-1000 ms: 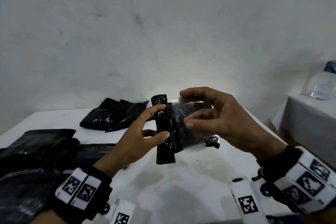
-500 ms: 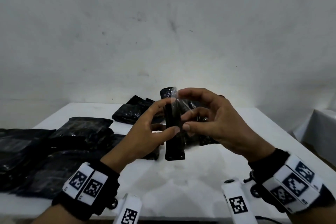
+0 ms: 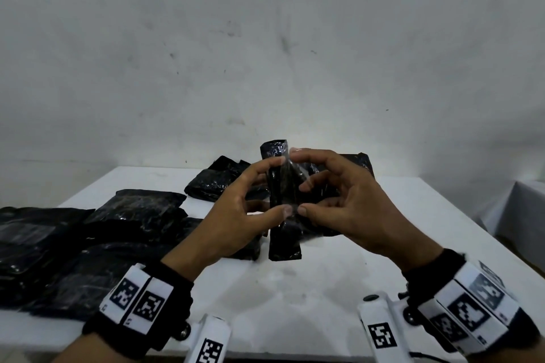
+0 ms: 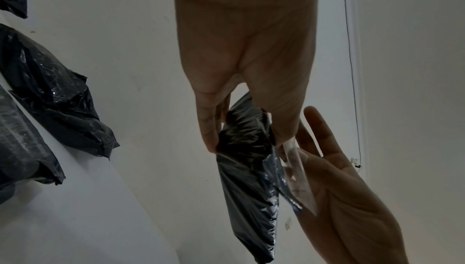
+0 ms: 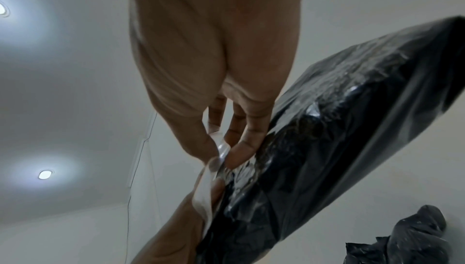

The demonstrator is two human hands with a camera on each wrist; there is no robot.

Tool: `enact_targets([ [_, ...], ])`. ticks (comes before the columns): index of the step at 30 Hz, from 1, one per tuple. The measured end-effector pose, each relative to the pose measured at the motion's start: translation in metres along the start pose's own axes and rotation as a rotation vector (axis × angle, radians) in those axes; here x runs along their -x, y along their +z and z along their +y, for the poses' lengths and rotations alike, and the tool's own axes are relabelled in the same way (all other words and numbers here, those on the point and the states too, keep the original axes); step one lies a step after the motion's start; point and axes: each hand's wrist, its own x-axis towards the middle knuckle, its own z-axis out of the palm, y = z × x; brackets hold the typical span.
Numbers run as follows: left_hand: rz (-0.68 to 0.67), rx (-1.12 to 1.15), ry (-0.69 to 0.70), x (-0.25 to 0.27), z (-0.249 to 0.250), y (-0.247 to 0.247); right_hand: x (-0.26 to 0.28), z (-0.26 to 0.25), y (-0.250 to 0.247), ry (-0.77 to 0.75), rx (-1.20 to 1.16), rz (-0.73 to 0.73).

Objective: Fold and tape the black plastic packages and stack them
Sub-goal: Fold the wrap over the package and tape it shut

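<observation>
A folded black package stands upright in the air over the white table, held between both hands. My left hand grips its left side, thumb low and forefinger high. My right hand pinches a strip of clear tape that lies across the package's front. The left wrist view shows the left hand clamped on the package, with the tape against the right palm. In the right wrist view, thumb and forefinger of the right hand pinch the tape beside the package.
Several flat black packages lie spread over the table's left side. A crumpled black heap sits at the back centre, and another black package shows behind my right hand. A second white table stands at the right.
My hands have closed together and the tape, stretched out to the right a second ago, now lies against the package. The head view has swung left; the bottle is out of view.
</observation>
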Motion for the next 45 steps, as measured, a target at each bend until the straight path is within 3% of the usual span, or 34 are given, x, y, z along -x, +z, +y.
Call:
enact_targets([
  [6, -0.007, -0.034, 0.017, -0.004, -0.004, 0.000, 0.001, -0.003, 0.001, -0.023, -0.028, 0.035],
  [15, 0.017, -0.026, 0.018, -0.006, -0.008, -0.001, 0.006, -0.017, 0.004, -0.006, -0.406, -0.012],
  [22, 0.054, 0.004, -0.075, -0.007, -0.010, -0.008, 0.011, -0.031, 0.003, -0.163, -0.291, 0.005],
  [31, 0.038, 0.009, -0.002, -0.004, -0.007, -0.003, -0.004, -0.006, 0.008, 0.021, -0.333, -0.010],
  [45, 0.025, 0.048, -0.006, -0.003, -0.017, -0.009, -0.010, 0.016, 0.008, 0.025, -0.134, 0.003],
])
